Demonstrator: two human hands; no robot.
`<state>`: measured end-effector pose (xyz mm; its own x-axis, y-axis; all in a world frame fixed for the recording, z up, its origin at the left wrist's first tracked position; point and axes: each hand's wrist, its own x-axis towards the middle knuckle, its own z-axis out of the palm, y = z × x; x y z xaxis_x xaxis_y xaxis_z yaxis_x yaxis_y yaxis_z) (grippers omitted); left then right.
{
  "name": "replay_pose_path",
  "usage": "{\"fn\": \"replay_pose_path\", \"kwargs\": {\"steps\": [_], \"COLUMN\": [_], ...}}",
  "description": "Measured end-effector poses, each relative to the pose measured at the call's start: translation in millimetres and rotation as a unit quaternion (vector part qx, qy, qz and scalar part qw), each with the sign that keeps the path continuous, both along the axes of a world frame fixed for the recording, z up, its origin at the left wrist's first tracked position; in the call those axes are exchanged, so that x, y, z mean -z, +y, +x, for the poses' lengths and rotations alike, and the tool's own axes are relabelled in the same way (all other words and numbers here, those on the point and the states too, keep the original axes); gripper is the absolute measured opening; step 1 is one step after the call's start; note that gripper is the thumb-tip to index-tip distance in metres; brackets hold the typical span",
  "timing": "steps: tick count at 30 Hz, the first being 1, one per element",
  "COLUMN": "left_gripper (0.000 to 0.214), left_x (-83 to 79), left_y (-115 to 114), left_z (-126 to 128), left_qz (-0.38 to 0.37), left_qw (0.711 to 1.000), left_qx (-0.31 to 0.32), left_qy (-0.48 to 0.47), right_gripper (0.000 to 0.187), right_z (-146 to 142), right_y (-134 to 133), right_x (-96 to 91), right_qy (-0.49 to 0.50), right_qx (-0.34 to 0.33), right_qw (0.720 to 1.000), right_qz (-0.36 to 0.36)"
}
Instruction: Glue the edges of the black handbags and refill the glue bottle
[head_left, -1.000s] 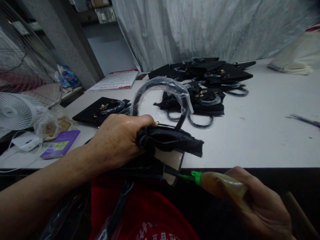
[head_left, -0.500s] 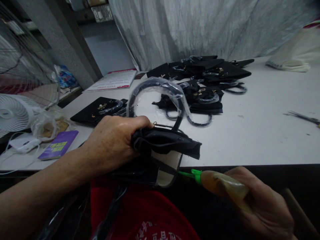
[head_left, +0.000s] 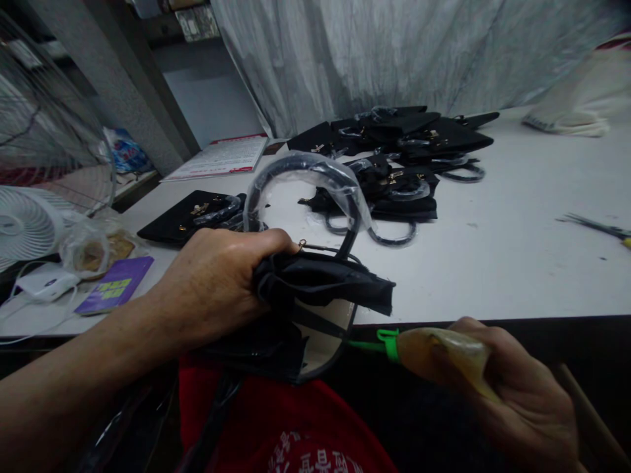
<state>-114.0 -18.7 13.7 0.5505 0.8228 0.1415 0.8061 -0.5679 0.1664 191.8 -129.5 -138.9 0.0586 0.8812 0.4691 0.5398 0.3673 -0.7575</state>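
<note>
White table, a black bag held open-ended at its near edge, a green nozzle beside it.
A pile of black bags lies toward the back of the table, more bags nearer; how finished those are, I cannot tell. The held bag is over the person's lap, its wrapped handle upright and seemingly attached, but its end gapes, dark cloth loose above a bare pale panel, so closing up looks undone. The left hand clamps the bag, thumb on top, other fingers mostly hidden. The right hand is curled round an amber bottle; whether its nozzle touches the panel's edge, or anything has been applied, is unclear.
</note>
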Motion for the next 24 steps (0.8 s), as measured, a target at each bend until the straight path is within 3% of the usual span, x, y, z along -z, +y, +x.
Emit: {"fn": "replay_pose_path", "kwargs": {"steps": [7,14,19,24], "left_gripper": [0.031,0.031,0.032,0.036], "left_x": [-6.4,-22.5,-26.3,-17.5], "left_y": [-2,-13,-24,-32], "left_z": [0,4,4,-1], "left_qz": [-0.021,-0.113,-0.121,-0.085], "left_qw": [1.000,0.992,0.991,0.995], "left_qx": [-0.007,-0.039,-0.060,-0.059], "left_qy": [-0.008,-0.033,-0.009,0.017], "right_gripper": [0.016,0.012,0.006,0.004], "right_z": [2,-6,-12,-10], "right_y": [0,-6,-11,-19], "right_x": [4.9,-0.5,-2.1,-3.8], "right_qy": [0.063,0.069,0.053,-0.025], "right_qx": [0.011,0.097,0.014,-0.025], "right_qw": [0.996,0.993,0.999,0.999], "right_qz": [-0.067,0.009,-0.001,-0.003]}}
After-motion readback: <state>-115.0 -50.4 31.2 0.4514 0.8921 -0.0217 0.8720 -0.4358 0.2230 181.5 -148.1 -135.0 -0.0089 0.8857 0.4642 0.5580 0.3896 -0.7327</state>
